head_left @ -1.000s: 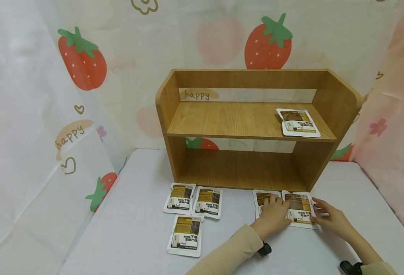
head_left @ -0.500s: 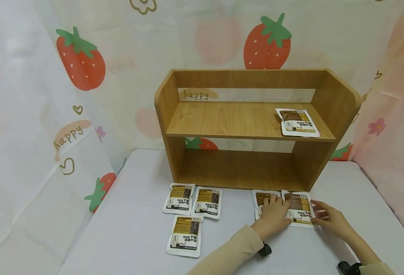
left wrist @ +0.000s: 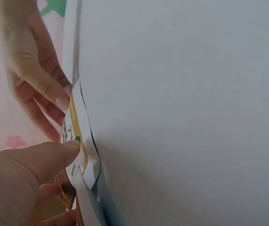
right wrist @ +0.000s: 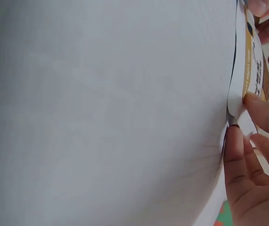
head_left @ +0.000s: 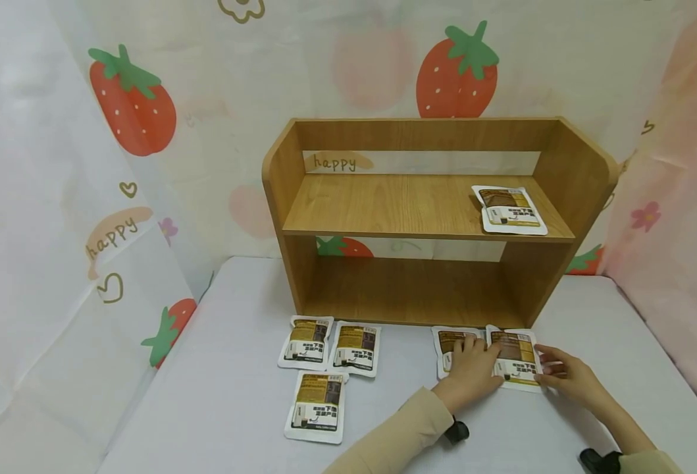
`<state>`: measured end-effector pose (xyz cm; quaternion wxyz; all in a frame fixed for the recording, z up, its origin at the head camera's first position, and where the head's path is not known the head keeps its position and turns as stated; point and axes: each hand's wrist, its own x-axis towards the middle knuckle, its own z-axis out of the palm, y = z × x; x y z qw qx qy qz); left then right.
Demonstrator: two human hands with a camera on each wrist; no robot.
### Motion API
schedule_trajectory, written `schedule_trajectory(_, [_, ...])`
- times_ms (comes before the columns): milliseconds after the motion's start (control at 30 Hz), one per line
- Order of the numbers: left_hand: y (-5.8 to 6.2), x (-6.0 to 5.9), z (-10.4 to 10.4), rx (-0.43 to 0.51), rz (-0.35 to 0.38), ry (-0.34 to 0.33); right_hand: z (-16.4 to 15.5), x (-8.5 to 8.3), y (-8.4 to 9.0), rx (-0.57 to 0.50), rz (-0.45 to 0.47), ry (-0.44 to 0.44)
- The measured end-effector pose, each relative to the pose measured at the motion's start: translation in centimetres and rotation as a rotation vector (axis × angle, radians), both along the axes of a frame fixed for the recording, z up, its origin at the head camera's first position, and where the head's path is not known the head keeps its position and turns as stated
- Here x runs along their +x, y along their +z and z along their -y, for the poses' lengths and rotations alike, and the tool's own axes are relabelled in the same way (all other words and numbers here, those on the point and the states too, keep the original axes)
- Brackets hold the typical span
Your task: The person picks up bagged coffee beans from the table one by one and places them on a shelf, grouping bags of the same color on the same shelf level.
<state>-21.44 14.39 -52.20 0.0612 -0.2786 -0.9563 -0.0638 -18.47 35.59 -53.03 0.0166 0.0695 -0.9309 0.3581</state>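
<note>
Two white-and-brown packets lie side by side on the white table just in front of the wooden shelf (head_left: 413, 210). My left hand (head_left: 478, 352) lies flat across both, covering much of the left packet (head_left: 450, 340) and pressing the left side of the right packet (head_left: 516, 352). In the left wrist view its thumb (left wrist: 54, 150) sits on that packet's edge (left wrist: 80, 136). My right hand (head_left: 546, 368) pinches the same packet's right edge. The right wrist view shows that edge (right wrist: 247, 70) lifted slightly between thumb (right wrist: 266, 113) and a finger (right wrist: 233, 155).
Another packet (head_left: 509, 209) lies on the upper shelf at its right end. Three more packets (head_left: 305, 340) (head_left: 355, 347) (head_left: 317, 406) lie on the table at front left. The lower shelf holds nothing. Strawberry-print curtains enclose the table on three sides.
The view has shifted slightly. Both hands stay on the same packet, and the right hand's fingers have closed a little on its right edge.
</note>
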Motion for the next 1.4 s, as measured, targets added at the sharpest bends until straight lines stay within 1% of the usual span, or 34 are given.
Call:
schedule_trajectory(167, [-0.1,0.0,0.1,0.091,0.025,-0.011,0.2,0.1,0.1,-0.032,-0.003,-0.001])
schedule_trajectory(233, [-0.2,-0.2,0.1,0.15,0.047,-0.027,0.3,0.2,0.3,-0.042,-0.02,-0.008])
schedule_trajectory(400, [-0.3,-0.4,0.2,0.345,0.164,-0.073,0.2,0.3,0.9,-0.081,-0.086,-0.015])
schedule_trajectory(467, [-0.2,-0.5,0.3,0.411,0.193,-0.086,0.1,0.3,1.1,-0.092,-0.11,-0.011])
schedule_trajectory(600, [0.2,-0.4,0.4,0.499,0.199,-0.107,0.1,0.2,1.4,-0.104,-0.136,-0.011])
schedule_trajectory(733, [0.6,-0.5,0.5,0.564,0.213,-0.11,0.3,0.2,1.7,-0.113,-0.145,-0.025])
schedule_trajectory(933, [1.0,-0.8,1.2,0.618,0.236,-0.091,1.2,0.0,2.2,-0.161,-0.176,-0.017])
schedule_trajectory(1167, [1.3,-0.9,2.3,0.641,0.26,-0.079,2.2,-0.4,2.5,-0.134,-0.157,-0.024])
schedule_trajectory(1267, [1.5,-1.0,2.9,0.651,0.276,-0.062,2.9,-0.5,2.6,-0.158,-0.18,-0.003])
schedule_trajectory(1400, [1.7,-1.2,3.7,0.665,0.269,-0.034,3.8,-1.0,2.8,-0.166,-0.19,0.02])
